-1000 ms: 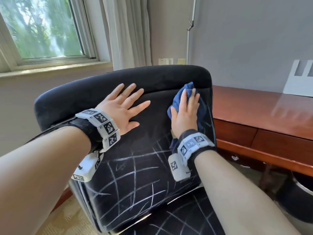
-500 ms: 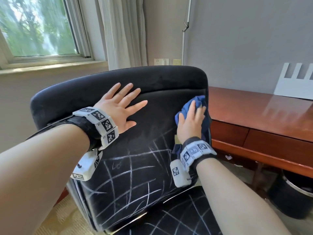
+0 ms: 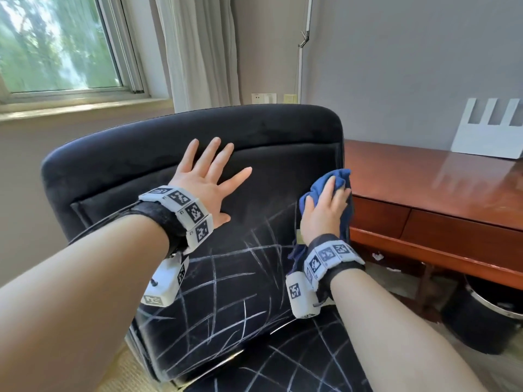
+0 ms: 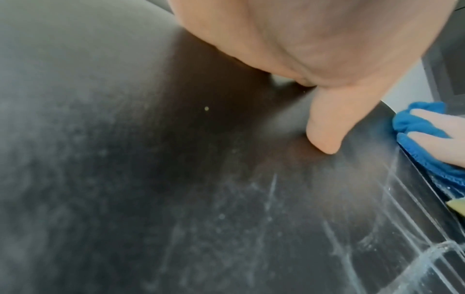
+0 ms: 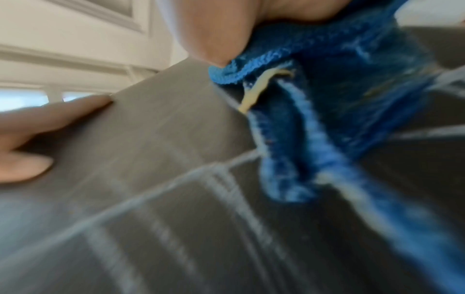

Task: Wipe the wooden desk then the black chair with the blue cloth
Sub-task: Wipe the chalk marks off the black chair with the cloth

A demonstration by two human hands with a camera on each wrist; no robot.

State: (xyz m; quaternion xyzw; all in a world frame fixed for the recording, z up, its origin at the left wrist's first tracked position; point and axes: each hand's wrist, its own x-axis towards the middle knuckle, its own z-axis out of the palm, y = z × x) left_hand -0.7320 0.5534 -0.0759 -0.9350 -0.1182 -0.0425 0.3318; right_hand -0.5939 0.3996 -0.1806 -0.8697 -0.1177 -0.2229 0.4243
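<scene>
One chair [image 3: 254, 131], one cloth [image 3: 319, 185], one worktop [image 3: 424, 179], two hands. Left hand [image 3: 203, 182] lies flat on the chair back, fingers spread and straight. Right hand [image 3: 325, 213] presses the bunched cloth against the back's right edge, just beside the worktop, fingers draped over it.

The black chair [image 3: 254, 131], filling the centre of the head view, is covered in matt, velvety cloth, streaked lower down with chalky white lines. The blue cloth [image 3: 325, 185] at centre right is soft, looped terry with a rolled hem. The bench [image 3: 430, 188] at right is glossy, reddish polished wood that mirrors the wall. At lower right, a dark bin [image 3: 486, 323] carries a shiny metal rim.
</scene>
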